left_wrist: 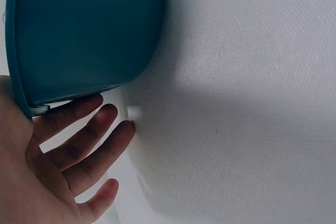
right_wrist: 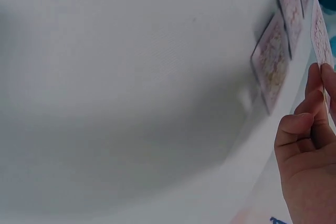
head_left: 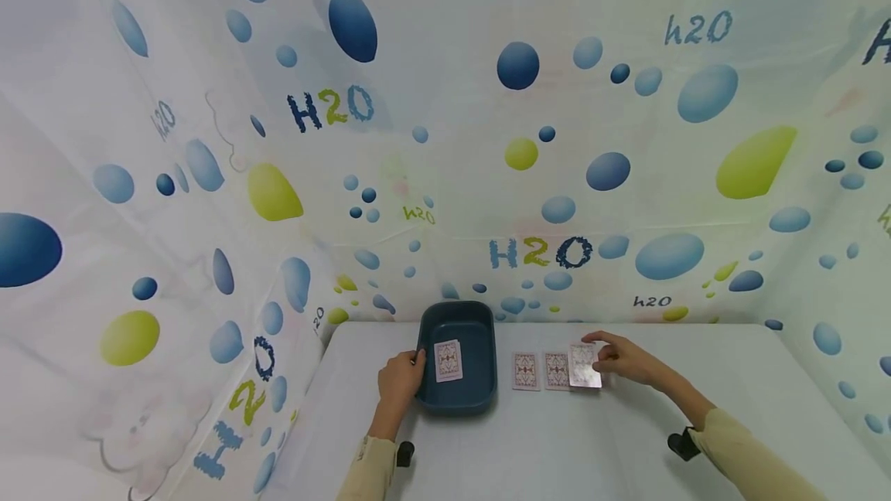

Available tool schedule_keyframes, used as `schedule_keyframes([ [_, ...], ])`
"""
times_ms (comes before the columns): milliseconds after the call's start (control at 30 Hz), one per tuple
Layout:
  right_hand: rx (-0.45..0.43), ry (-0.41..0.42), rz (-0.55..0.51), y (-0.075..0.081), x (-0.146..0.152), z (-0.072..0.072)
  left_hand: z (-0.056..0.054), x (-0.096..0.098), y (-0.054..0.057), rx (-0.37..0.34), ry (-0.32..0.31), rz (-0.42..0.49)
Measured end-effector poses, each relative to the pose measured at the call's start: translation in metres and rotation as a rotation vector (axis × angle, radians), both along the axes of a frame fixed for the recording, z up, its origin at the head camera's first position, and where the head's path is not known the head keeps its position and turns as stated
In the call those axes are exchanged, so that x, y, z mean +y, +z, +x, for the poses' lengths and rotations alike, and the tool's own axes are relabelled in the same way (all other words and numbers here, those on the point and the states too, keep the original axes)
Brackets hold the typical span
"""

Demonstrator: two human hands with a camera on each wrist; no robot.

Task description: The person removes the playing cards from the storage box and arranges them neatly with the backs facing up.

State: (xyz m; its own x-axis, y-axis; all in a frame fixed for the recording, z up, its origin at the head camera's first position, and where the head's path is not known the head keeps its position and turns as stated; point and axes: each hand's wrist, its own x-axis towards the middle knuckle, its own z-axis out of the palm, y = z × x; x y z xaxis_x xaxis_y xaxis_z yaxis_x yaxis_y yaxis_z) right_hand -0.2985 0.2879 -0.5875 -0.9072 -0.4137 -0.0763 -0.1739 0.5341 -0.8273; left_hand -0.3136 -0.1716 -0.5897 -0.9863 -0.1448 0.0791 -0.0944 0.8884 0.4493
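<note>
A dark teal tray (head_left: 457, 407) stands at the back of the table with one patterned playing card (head_left: 448, 360) lying inside. My left hand (head_left: 401, 379) holds the tray's left rim; in the left wrist view its fingers (left_wrist: 89, 156) lie along the outer wall and the thumb is hidden. Between thumb and fingertips, my right hand (head_left: 624, 359) pinches a playing card (head_left: 584, 366) above the table. To the right of the tray, playing cards (head_left: 526, 371) lie in a row. The right wrist view shows the nearest card (right_wrist: 272, 61) of that row below the raised one.
White cloth (head_left: 529, 447) covers the table. Behind it and along the sides hangs a pale sheet (head_left: 445, 176) printed with blue and green drops. Black straps (head_left: 684, 444) sit at both wrists, by the sleeves.
</note>
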Motion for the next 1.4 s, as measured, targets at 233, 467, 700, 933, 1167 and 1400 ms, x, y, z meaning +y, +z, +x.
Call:
schedule_keyframes([
  [233, -0.009, 0.002, -0.007, -0.01, 0.014, 0.008, 0.004, -0.003, -0.005, -0.008, 0.009, 0.006],
  [467, -0.012, 0.019, -0.015, -0.018, 0.031, 0.015, 0.005, -0.005, -0.01, -0.013, 0.008, -0.001],
  [700, -0.055, 0.01, 0.036, -0.021, 0.051, 0.017, 0.003, -0.005, -0.009, -0.011, 0.002, -0.008],
  [933, 0.001, -0.058, 0.109, -0.027, 0.056, 0.014, 0.0, -0.004, -0.008, -0.005, 0.006, -0.007],
  [1167, 0.087, -0.144, 0.267, -0.026, 0.051, 0.011, -0.002, -0.002, -0.008, -0.003, 0.0, -0.01],
  [1400, 0.103, -0.135, 0.323, -0.019, 0.05, 0.011, -0.004, -0.001, -0.003, -0.002, -0.014, -0.002],
])
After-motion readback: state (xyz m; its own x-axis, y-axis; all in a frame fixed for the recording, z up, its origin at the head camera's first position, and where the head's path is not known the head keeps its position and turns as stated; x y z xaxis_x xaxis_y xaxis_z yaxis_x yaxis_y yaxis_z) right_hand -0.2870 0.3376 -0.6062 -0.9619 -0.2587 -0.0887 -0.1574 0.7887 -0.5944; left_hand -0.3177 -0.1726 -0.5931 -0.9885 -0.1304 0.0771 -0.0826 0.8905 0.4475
